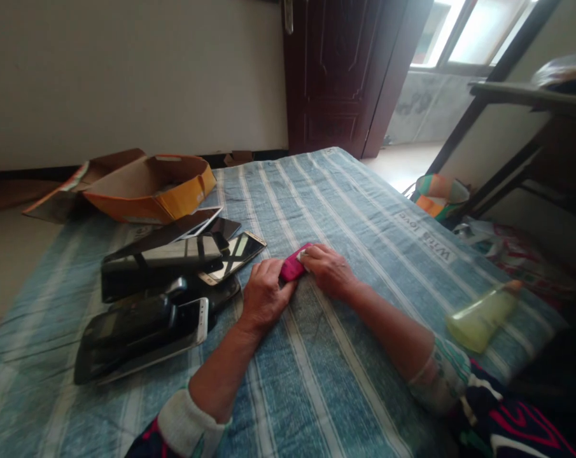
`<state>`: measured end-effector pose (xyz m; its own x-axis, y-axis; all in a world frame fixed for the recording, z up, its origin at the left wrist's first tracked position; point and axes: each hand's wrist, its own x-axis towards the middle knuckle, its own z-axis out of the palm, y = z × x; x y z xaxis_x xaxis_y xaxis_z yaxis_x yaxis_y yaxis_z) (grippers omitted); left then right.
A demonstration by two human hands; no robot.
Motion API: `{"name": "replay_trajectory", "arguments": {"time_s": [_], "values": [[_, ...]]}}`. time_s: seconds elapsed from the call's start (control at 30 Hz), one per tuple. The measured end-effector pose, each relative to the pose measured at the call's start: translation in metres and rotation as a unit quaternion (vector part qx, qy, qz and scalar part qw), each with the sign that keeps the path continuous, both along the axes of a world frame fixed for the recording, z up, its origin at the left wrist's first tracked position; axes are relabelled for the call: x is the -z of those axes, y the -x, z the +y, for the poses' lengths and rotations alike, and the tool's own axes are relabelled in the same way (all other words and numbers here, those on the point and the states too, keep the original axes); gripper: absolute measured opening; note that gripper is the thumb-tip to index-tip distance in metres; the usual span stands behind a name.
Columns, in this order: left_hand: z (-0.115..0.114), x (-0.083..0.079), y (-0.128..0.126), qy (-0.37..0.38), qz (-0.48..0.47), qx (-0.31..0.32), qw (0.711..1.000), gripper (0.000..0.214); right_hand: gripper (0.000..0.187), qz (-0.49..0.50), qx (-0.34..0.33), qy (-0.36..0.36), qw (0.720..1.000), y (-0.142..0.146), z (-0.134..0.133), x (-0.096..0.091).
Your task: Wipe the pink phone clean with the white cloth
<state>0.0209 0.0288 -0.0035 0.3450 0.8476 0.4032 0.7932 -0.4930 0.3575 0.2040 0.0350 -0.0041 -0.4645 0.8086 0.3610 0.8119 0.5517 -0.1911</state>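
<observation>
My left hand [267,296] is closed on the near end of a small, flat magenta object [293,266] low over the striped cloth; its exact kind I cannot make out. Fingers of my right hand [329,270] pinch a small white wad [302,256], like tissue or cloth, pressed against the far end of that object. Just left of my left hand lies a gold-framed smartphone [235,256], screen up. Beyond it is a loose pile of dark devices [158,264], and a white-edged phone [192,327] sits partly under a black device [125,334].
A blue striped cloth [364,222] covers the surface. An open orange cardboard box [187,191] stands at the back left. Near my right forearm lies a yellow-green translucent bottle [481,318]. A dark rack [531,95] rises at the right, and a brown door [335,70] stands behind.
</observation>
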Motion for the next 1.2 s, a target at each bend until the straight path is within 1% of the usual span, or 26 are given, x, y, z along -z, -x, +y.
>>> {"name": "replay_trajectory", "arguments": {"time_s": [0.13,0.23,0.53,0.87,1.2], "values": [[0.002,0.001,0.000,0.000,0.013,0.002,1.000,0.024,0.023,0.007,-0.012,0.014,1.000,-0.006,0.003,-0.001],[0.003,0.001,-0.001,-0.002,0.019,0.003,1.000,0.023,0.024,0.000,-0.019,0.006,1.000,-0.006,0.002,-0.001],[0.006,0.004,-0.003,-0.020,0.018,0.007,1.000,0.023,0.025,0.007,-0.071,-0.003,0.997,-0.002,-0.008,0.001],[0.005,0.004,-0.005,-0.023,0.013,-0.001,1.000,0.022,0.027,0.009,-0.049,-0.023,0.998,0.000,-0.008,0.009],[0.006,0.005,-0.007,-0.023,0.015,-0.008,1.000,0.019,0.027,-0.001,-0.038,-0.022,0.999,0.000,-0.008,0.009]]}}
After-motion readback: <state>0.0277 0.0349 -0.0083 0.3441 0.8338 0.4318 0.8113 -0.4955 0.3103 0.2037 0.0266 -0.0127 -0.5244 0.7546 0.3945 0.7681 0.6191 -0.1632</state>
